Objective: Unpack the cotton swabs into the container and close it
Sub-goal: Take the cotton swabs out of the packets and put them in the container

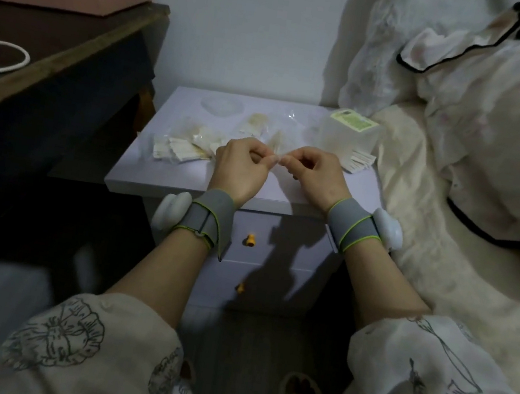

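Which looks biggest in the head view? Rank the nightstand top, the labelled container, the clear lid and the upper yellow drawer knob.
1. Nightstand top
2. Labelled container
3. Clear lid, which looks only slightly smaller than the container, so this rank is unsure.
4. Upper yellow drawer knob

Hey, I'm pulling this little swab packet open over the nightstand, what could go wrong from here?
1. Both hands, left hand and right hand, pinch the clear packet near the nightstand front edge; if it bursts, swabs may drop to the floor.
2. The container sits at the corner beside the bed and could get knocked off.
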Tool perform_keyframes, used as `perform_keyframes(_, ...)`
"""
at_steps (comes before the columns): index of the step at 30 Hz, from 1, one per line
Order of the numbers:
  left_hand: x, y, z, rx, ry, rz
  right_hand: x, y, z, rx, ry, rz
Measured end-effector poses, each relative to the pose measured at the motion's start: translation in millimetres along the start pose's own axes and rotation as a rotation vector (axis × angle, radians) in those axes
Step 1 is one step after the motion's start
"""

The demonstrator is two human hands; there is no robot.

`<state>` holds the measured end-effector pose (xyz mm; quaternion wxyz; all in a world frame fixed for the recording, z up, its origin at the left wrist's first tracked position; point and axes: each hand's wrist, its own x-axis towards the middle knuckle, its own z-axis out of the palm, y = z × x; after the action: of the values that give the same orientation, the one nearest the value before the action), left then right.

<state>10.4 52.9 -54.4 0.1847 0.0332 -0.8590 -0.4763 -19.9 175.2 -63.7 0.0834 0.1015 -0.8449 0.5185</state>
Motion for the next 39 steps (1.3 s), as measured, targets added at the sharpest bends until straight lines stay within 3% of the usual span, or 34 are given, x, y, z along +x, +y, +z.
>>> perform_keyframes(14, -1, 9, 3, -0.028, 0.12, 0.082, -3, -14, -3, -0.021, 0.046, -0.056)
perform_keyframes(20, 3, 8, -4, -0.174, 0.189, -0.013, -12, -12, -7, -0.091, -0.019, -0.058)
perform_keyframes(23, 2, 7, -4, -0.128, 0.106, 0.072, -14, -10, -10, -0.032, 0.008, -0.017)
perform_keyframes(26, 0, 5, -4, -0.249, -0.01, 0.099, -13, -9, -15, 0.024, 0.063, 0.014)
perform_keyframes(29, 2, 4, -8, -0.373, -0.063, 0.122, -12, -10, -20, 0.148, 0.153, 0.025)
perform_keyframes(32, 5, -4, -6, -0.296, -0.01, 0.084, -11, -11, -23, 0.362, 0.2, 0.042)
perform_keyframes(35, 6, -10, -3, -0.167, 0.006, 0.024, -12, -15, -23, 0.636, 0.14, 0.08)
perform_keyframes(39, 5, -4, -5, -0.203, -0.03, -0.104, -13, -17, -23, 0.896, 0.008, 0.092)
